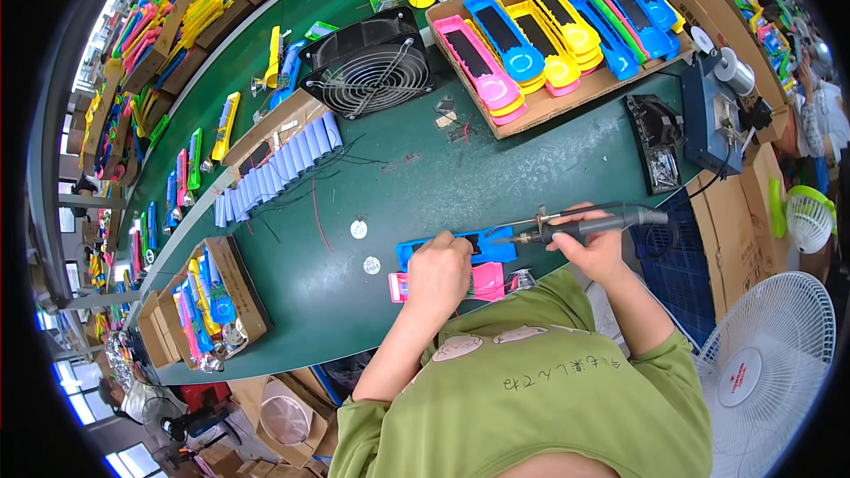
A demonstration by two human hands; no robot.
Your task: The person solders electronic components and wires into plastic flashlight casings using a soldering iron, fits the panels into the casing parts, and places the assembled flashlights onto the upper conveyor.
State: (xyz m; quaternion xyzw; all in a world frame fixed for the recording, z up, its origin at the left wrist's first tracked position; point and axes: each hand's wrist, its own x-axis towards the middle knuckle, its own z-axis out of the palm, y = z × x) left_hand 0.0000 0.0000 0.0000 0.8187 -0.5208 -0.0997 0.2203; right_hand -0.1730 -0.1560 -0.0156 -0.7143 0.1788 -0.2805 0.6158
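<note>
My left hand (440, 272) rests closed on a blue plastic housing (489, 246) lying on the green table (496, 177), holding it down near its left end. A pink housing (486, 281) lies just in front of it, partly hidden by my hand. My right hand (595, 246) grips a dark soldering iron (589, 226) whose metal tip points left, down at the blue housing. A cable runs from the iron's handle toward the right.
A cardboard tray (575, 93) of pink, yellow and blue housings stands at the back. A black fan (369, 65), a row of pale blue cells (279, 164), a soldering station (713, 115), a black iron stand (655, 142) and a white floor fan (770, 372) surround the work spot.
</note>
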